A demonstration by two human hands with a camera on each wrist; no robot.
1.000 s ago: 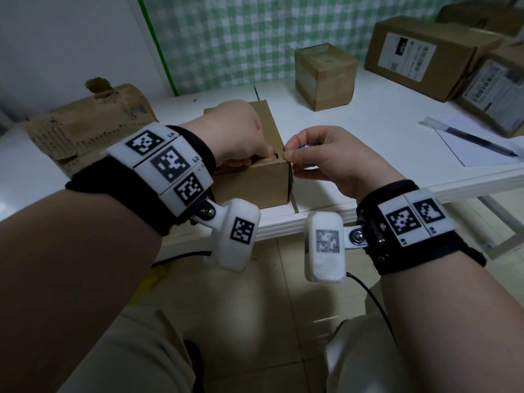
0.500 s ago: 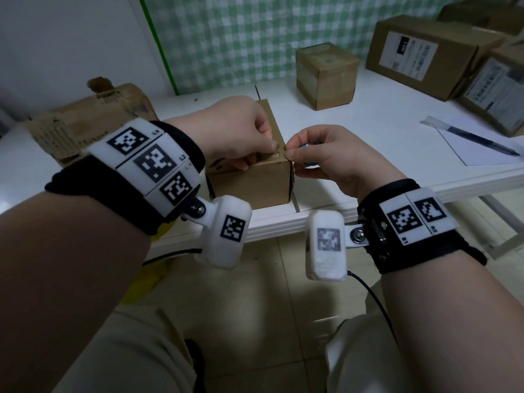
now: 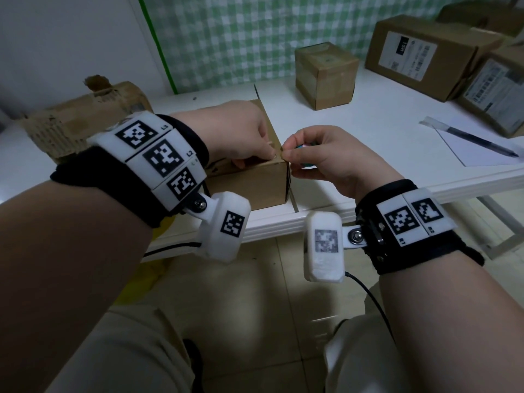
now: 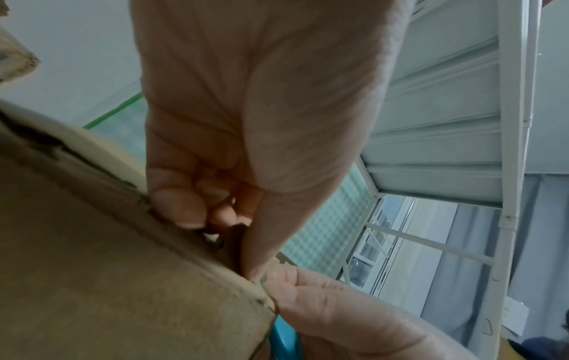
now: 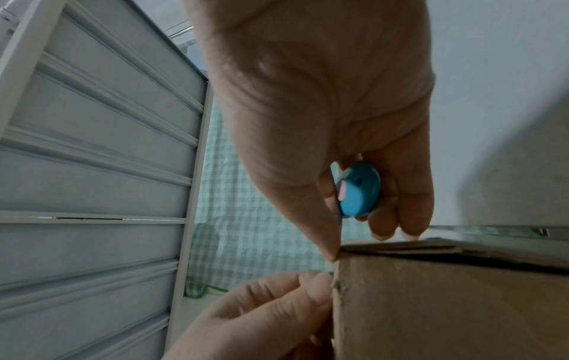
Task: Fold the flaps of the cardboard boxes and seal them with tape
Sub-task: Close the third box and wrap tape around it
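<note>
A small brown cardboard box (image 3: 255, 185) stands at the white table's front edge. My left hand (image 3: 266, 157) lies over its top, fingers curled onto the top edge and thumb down at the near right corner (image 4: 255, 275). My right hand (image 3: 287, 163) pinches that same corner between index finger and thumb, seen close in the right wrist view (image 5: 334, 265). Its other fingers curl round a small blue round tool (image 5: 358, 190) with a pink part. The box's top is mostly hidden under my left hand. No tape is plainly visible.
A small closed box (image 3: 324, 75) stands behind. Two labelled boxes (image 3: 419, 55) (image 3: 496, 97) sit at the back right. Torn cardboard (image 3: 79, 117) lies at the left. A pen (image 3: 476, 140) rests on paper (image 3: 467, 154). A seam (image 3: 292, 199) splits the table.
My left hand's fingertips have crept a little toward the near right corner, closer to the right hand's pinch. The box and the right hand have stayed put.
</note>
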